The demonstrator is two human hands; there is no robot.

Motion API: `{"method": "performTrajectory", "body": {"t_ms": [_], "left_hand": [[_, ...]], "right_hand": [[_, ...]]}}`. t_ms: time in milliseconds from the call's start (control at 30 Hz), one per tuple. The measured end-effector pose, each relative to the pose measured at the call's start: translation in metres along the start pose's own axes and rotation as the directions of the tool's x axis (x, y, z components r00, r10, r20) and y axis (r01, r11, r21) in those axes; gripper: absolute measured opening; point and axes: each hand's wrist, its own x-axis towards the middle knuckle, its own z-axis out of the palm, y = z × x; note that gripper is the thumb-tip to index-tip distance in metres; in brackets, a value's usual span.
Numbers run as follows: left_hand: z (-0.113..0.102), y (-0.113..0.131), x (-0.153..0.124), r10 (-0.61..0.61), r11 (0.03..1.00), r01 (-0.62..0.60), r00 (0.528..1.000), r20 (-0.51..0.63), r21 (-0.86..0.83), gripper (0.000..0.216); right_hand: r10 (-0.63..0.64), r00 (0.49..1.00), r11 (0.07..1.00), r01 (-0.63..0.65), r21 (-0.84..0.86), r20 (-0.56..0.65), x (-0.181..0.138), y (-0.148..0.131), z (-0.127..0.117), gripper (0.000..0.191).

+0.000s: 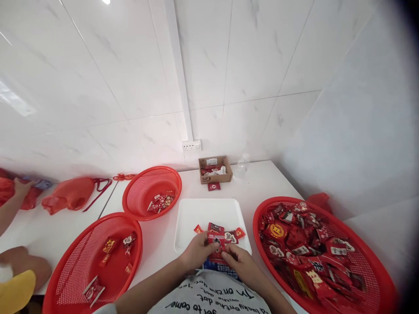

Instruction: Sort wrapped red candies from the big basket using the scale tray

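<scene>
Head view: over the tray's (203, 211) near edge I see the left hand (197, 251) and right hand (241, 261) pinching one red packet (216, 237); a loaded basket (280, 200) stands right of the tray, a carton (223, 178) behind.

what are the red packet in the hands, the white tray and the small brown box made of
Red packet: probably plastic film, foil possible, finish unclear, judging by its printed wrapper look.
White tray: likely hard plastic, smooth, with rounded corners and a slim rim.
Small brown box: seems cardboard, matte, with thin walls and dark print.
</scene>
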Motion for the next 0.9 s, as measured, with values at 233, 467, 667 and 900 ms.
{"method": "performTrajectory", "body": {"t_ms": [233,467,667,900], "left_hand": [[-0.069,0.033,0.02,-0.243,0.894,0.034,0.874,-0.421,-0.446,0.007],[-0.125,0.061,0.023,-0.188,0.905,-0.086,0.798,-0.573,-0.417,0.014],[-0.102,0.03,0.023,-0.115,0.984,0.035,0.877,-0.467,-0.177,0.011],[-0.074,-0.004,0.027,-0.126,0.874,0.244,0.949,-0.288,0.421,0.018]], "right_hand": [[0.07,0.997,0.997,-0.07,-0.042,-0.021,-0.002,0.012,-0.001,0.019],[0.106,0.994,0.994,-0.106,-0.019,-0.022,-0.006,0.027,-0.001,0.019],[0.077,0.996,0.994,-0.081,-0.077,-0.046,-0.003,0.029,-0.004,0.018],[0.062,0.995,0.978,-0.077,-0.196,-0.084,0.0,0.034,-0.008,0.02]]}}
